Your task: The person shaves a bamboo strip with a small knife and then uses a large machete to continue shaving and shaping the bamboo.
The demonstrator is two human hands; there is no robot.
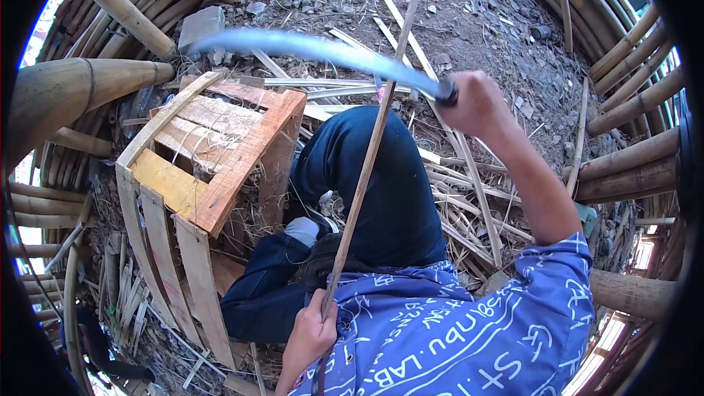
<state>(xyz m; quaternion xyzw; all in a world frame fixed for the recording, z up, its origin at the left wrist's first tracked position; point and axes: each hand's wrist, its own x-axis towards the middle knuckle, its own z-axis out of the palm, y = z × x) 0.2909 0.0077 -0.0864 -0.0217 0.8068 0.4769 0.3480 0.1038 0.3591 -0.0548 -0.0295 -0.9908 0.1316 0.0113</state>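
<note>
The right hand (477,106) is raised out in front at the right, elbow bent and the bare forearm slanting up from the short sleeve, fingers closed around the dark handle (446,92) of a long knife; its blade (308,47) sweeps leftward across the view, blurred; the left hand (311,334) sits low near the waist, fingers and thumb wrapped around the lower part of a long, narrow wooden strip (366,165), which slants up past the bent knee and crosses the line of the blade; whether the two touch, I cannot tell; the strip runs on beyond the top edge of the view; the blue shirt (440,337) carries white lettering all over, with "SANBU.LAB" and "ST." legible and other words cut by folds; the person sits in dark trousers (396,191), one knee up, beside a slatted wooden crate (246,165) at the left; loose pale strips (469,213) litter the ground (513,44), and stacked bamboo poles (631,165) stand around both sides.
</note>
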